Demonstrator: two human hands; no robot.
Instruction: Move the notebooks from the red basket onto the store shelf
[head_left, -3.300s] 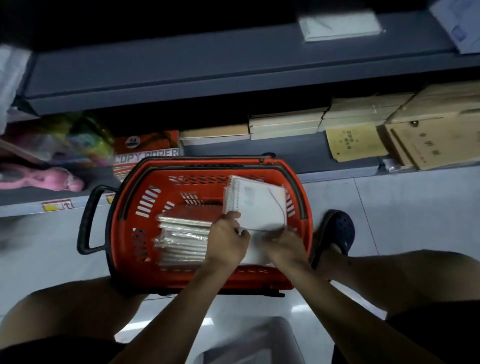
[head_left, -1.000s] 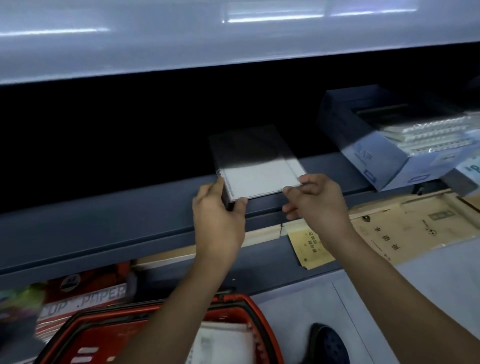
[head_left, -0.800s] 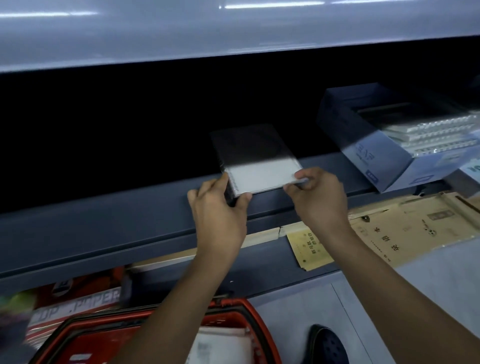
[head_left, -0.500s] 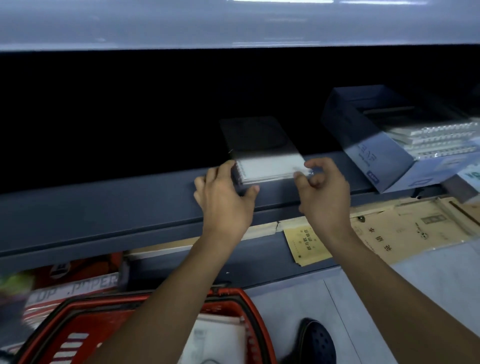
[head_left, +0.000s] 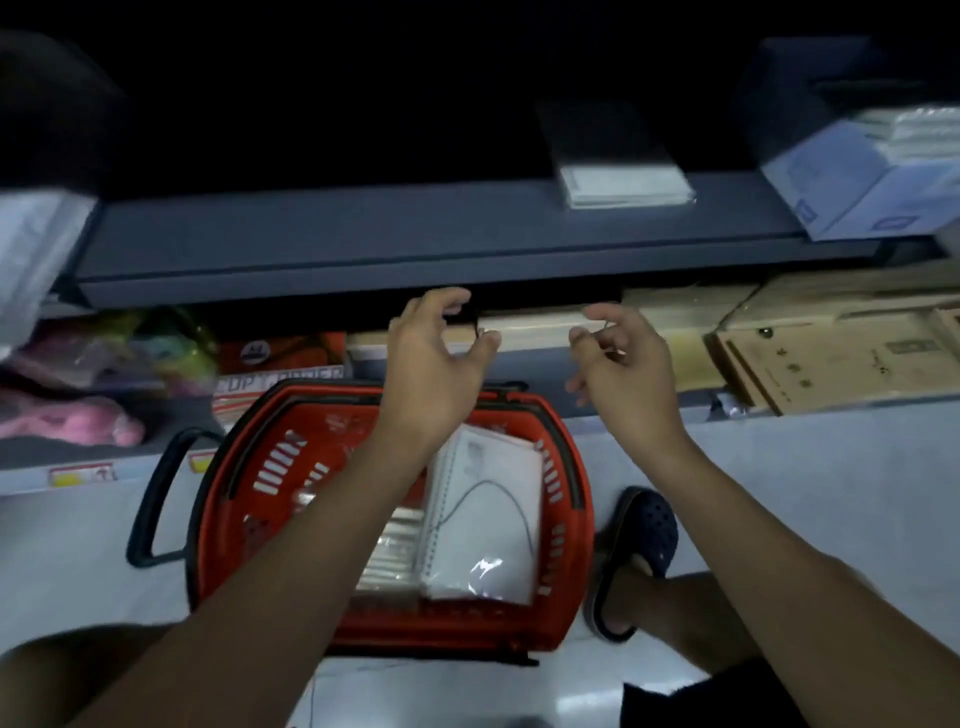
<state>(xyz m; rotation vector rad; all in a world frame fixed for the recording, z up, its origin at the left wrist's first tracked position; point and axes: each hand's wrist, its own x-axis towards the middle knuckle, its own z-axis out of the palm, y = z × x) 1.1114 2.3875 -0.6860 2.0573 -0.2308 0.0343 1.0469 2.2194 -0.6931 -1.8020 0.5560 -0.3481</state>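
A spiral notebook (head_left: 621, 179) lies flat on the dark grey store shelf (head_left: 363, 249), half in shadow, with nothing touching it. Below it, my left hand (head_left: 434, 364) and my right hand (head_left: 621, 364) hover empty with fingers spread, above the far rim of the red basket (head_left: 236, 493). The basket stands on the floor and holds a white spiral notebook (head_left: 485, 512) leaning on its right side, beside a stack of wrapped notebooks (head_left: 389, 564). My left forearm hides part of that stack.
A blue-white open box (head_left: 857, 171) of spiral notebooks sits on the shelf at right. The lower shelf holds brown cardboard boxes (head_left: 831, 353), a copy-paper pack (head_left: 280, 366) and pink and green toys (head_left: 78, 410). My dark shoe (head_left: 636, 540) rests right of the basket.
Both hands have let go of the notebook, which now rests on the shelf, and have dropped toward the basket. The view has tilted down, showing the basket again.
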